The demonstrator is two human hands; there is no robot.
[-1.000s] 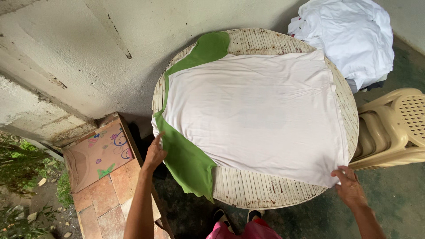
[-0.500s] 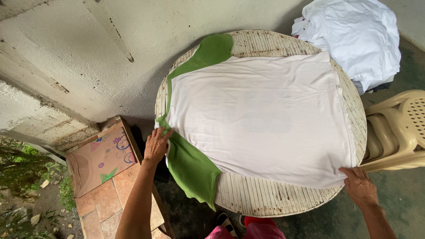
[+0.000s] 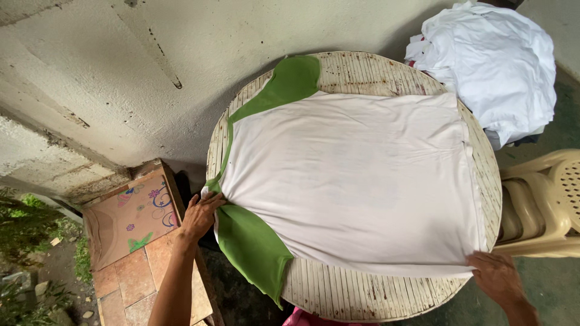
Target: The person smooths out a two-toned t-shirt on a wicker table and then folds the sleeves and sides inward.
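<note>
A white T-shirt (image 3: pixel 356 175) with green sleeves lies spread flat over a round white slatted table (image 3: pixel 362 296). One green sleeve (image 3: pixel 251 247) hangs over the near left edge, the other (image 3: pixel 290 81) lies at the far left. My left hand (image 3: pixel 199 214) grips the shirt's collar edge at the table's left rim. My right hand (image 3: pixel 498 278) pinches the shirt's hem corner at the near right rim.
A heap of white clothes (image 3: pixel 495 66) sits at the far right, behind the table. Stacked cream plastic chairs (image 3: pixel 547 205) stand to the right. A rough concrete wall (image 3: pixel 121 72) rises on the left, with a decorated cardboard box (image 3: pixel 130 214) on tiled floor below.
My left hand slid from the green sleeve's edge up onto the collar and closed on it. My right hand shifted right along the hem. The view moved slightly closer.
</note>
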